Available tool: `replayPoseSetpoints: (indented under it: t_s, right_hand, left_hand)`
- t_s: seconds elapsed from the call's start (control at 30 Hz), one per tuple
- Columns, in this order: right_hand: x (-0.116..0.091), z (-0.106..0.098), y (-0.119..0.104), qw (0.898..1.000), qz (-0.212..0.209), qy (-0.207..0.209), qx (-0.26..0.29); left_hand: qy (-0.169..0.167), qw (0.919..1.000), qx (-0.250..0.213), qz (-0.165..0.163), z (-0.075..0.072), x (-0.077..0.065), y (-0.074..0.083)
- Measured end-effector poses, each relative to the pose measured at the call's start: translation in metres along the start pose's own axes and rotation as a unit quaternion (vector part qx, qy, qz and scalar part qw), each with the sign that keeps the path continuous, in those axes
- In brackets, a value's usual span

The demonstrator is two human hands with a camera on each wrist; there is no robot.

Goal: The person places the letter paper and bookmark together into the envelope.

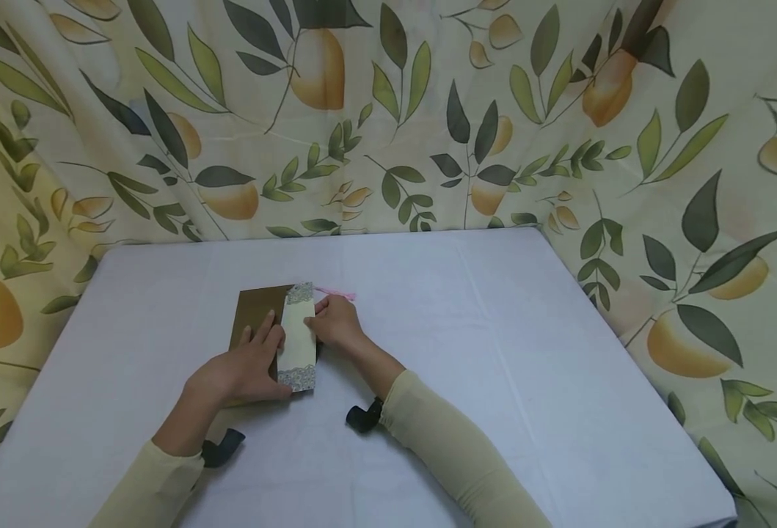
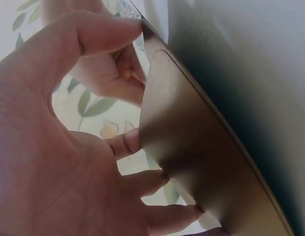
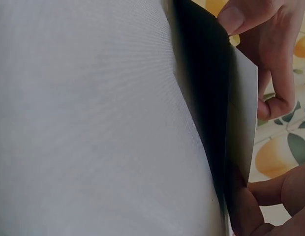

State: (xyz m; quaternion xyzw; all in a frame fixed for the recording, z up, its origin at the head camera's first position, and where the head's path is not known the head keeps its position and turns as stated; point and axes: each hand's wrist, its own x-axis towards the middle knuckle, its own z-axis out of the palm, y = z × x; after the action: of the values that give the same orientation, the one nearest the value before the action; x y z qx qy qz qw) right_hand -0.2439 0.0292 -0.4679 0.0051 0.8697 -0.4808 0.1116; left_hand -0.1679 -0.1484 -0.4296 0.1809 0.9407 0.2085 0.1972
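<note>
A flat gold-brown booklet-like piece (image 1: 259, 304) lies on the table in the head view. Along its right side is a cream bookmark (image 1: 298, 343) with grey lace-patterned ends and a pink tassel (image 1: 340, 294) at the top. My left hand (image 1: 238, 370) rests spread over the brown piece, its thumb at the bookmark's lower end. From the right side, my right hand (image 1: 340, 323) pinches the bookmark's long edge. The left wrist view shows the brown surface (image 2: 182, 118) tilted under my fingertips. In the right wrist view a dark face (image 3: 204, 73) shows beside the pale card (image 3: 242, 98).
A white cloth covers the table (image 1: 467, 330) beneath both hands. Behind and at the sides hangs a curtain (image 1: 428, 132) printed with leaves and fruit. Dark straps with small black devices (image 1: 364, 418) sit at both wrists.
</note>
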Motion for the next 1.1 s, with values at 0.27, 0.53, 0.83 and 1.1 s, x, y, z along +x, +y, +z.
replayPoseSetpoints:
  t_s: [0.27, 0.53, 0.83, 1.1]
  right_hand:
    - [-0.005, -0.016, -0.002, 0.989, 0.039, -0.129, 0.056]
    - [-0.009, -0.014, -0.001, 0.981, 0.053, -0.161, 0.091]
    - [-0.008, -0.001, -0.004, 0.980, 0.043, -0.172, 0.094]
    - [-0.010, 0.002, -0.010, 0.985, 0.028, -0.164, 0.048]
  left_hand:
    - [-0.006, 0.9999, -0.006, 0.012, -0.003, -0.001, -0.003]
    - [-0.009, 0.9997, -0.015, 0.014, -0.001, 0.000, -0.005]
    - [-0.010, 0.9997, -0.015, 0.018, -0.001, 0.001, -0.003]
    - [-0.005, 0.9998, -0.013, 0.015, -0.001, 0.002, -0.002]
